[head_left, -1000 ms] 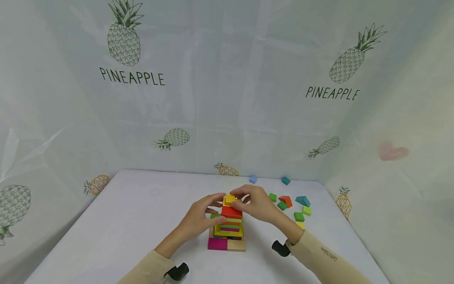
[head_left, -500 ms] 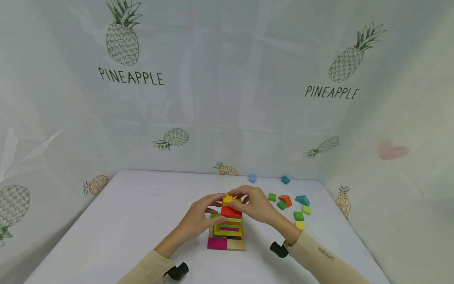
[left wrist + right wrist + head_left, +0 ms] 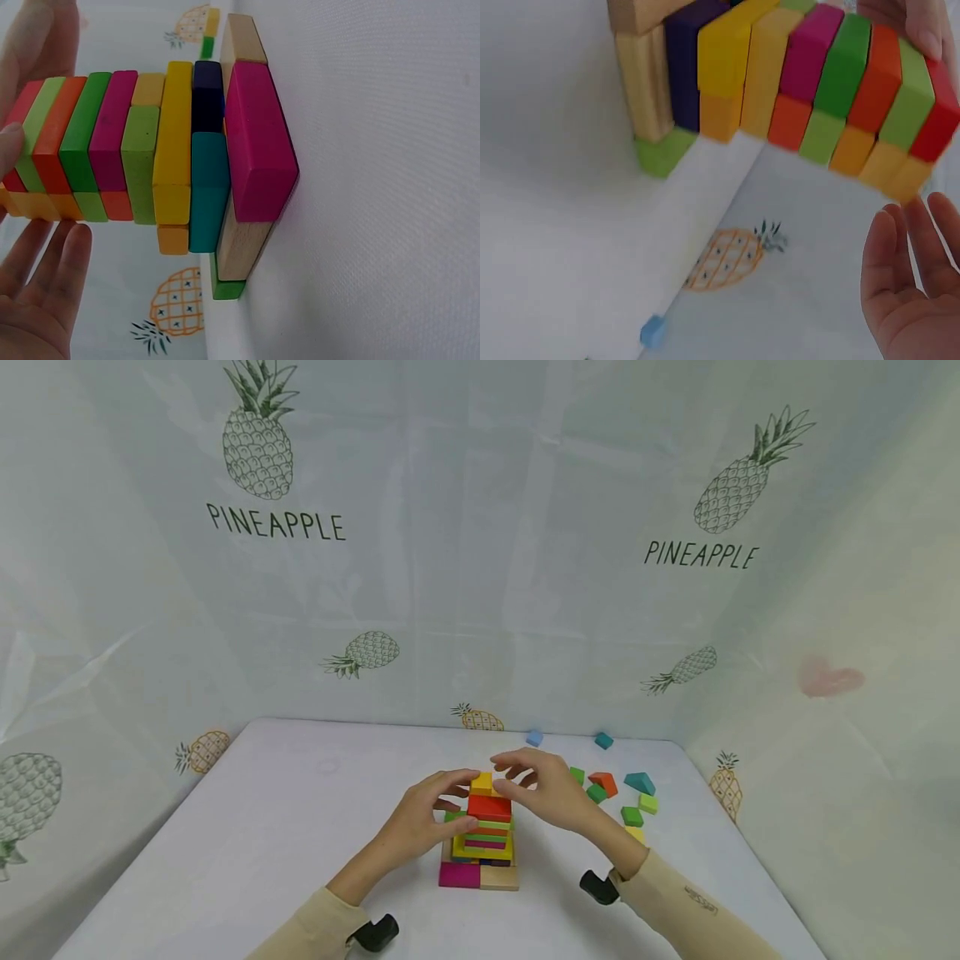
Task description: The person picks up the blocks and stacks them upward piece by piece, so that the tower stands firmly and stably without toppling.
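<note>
A tower of coloured wooden blocks [image 3: 484, 845] stands on the table, with red, green, orange and magenta layers over a wider base. My left hand [image 3: 420, 814] steadies its upper part from the left, thumb at the front face and fingertips by the top. On top sits a small yellow block [image 3: 481, 784]. Just right of that block my right hand [image 3: 543, 789] hovers, fingers spread with nothing between them. From the side, the right wrist view catches my right hand's fingers [image 3: 885, 240] below the red top block [image 3: 939, 109].
Loose blocks lie to the right and back: a red-orange triangle [image 3: 604, 785], a teal piece [image 3: 641, 783], a green block [image 3: 632, 817], and a light blue cube [image 3: 534, 738] near the table's far edge. A pineapple-print curtain [image 3: 480, 568] hangs behind the white table [image 3: 300, 827].
My right hand has let go of the small yellow block and drawn slightly away to the right. That block shifted a little left on the tower. My left hand has stayed put.
</note>
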`<move>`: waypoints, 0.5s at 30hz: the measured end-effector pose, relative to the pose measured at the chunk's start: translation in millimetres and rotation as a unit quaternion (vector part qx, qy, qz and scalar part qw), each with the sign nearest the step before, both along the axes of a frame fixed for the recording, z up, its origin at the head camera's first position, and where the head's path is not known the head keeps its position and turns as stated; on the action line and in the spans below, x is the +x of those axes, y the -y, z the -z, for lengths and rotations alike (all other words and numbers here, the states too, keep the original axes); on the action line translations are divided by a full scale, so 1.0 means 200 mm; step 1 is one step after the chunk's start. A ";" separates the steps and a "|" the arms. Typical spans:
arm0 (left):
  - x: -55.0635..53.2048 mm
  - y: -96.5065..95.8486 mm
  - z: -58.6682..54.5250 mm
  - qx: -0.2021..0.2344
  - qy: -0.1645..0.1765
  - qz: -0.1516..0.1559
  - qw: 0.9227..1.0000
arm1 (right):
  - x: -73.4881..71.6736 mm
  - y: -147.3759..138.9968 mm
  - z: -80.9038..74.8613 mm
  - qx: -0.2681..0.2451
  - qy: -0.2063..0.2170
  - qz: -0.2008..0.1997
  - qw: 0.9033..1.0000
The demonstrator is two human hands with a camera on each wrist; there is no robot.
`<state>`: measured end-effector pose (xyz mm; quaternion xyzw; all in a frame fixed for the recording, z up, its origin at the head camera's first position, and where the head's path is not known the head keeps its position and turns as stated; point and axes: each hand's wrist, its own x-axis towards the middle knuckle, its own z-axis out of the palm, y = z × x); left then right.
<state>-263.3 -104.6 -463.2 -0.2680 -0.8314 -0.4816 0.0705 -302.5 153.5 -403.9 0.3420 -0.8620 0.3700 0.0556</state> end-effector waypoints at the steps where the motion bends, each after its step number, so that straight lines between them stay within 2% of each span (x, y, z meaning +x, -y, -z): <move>1: 0.00 0.00 0.00 0.000 0.002 -0.001 1.000 | -0.01 -0.03 0.00 0.002 -0.007 0.008 1.000; 4: 0.00 -0.01 -0.01 0.001 0.004 -0.003 1.000 | -0.05 -0.13 0.01 0.012 -0.024 0.041 0.999; 8: 0.01 -0.01 -0.01 0.000 0.001 -0.004 1.000 | -0.14 -0.31 0.07 0.033 -0.031 0.081 0.996; 15: 0.01 0.00 0.00 0.000 -0.002 -0.003 1.000 | -0.31 -0.54 0.24 0.064 -0.030 0.094 0.993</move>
